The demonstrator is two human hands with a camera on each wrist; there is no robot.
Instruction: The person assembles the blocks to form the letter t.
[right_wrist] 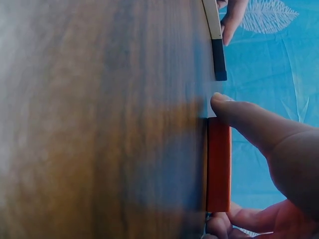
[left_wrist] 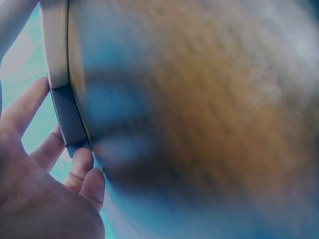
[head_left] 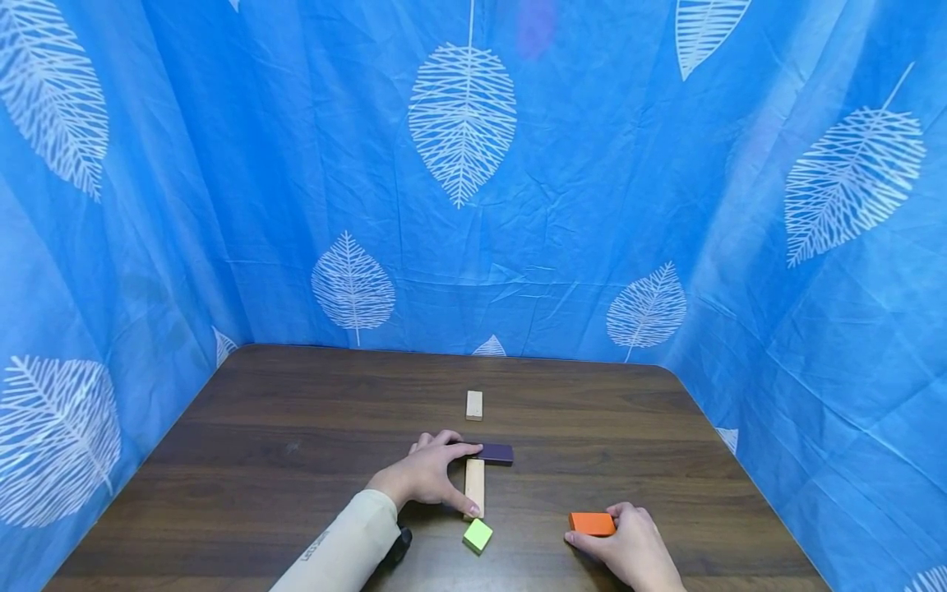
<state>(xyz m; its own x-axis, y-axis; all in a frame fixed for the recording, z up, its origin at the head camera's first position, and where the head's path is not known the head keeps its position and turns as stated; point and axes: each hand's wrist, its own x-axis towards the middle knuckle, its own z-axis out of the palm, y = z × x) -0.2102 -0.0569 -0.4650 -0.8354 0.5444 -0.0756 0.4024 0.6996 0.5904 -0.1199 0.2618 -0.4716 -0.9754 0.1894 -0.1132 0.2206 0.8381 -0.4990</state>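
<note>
My left hand (head_left: pixel 423 473) spans two blocks that meet as a T. Its fingers are at the dark purple block (head_left: pixel 496 455), whose left part they cover. The thumb presses the near end of the pale wooden block (head_left: pixel 475 483). In the left wrist view, the fingertips bend behind the purple block (left_wrist: pixel 67 112), and the index fingertip touches where it meets the pale block (left_wrist: pixel 56 45). At the right, my right hand (head_left: pixel 630 543) holds an orange block (head_left: pixel 590 524) low at the table, thumb at one end and fingers at the other.
A lime green block (head_left: pixel 478 536) lies just in front of the pale block's near end. Farther back stands a small pale wooden block (head_left: pixel 474 405). The brown wooden table (head_left: pixel 296 411) is bordered by a blue leaf-print curtain (head_left: pixel 547 205).
</note>
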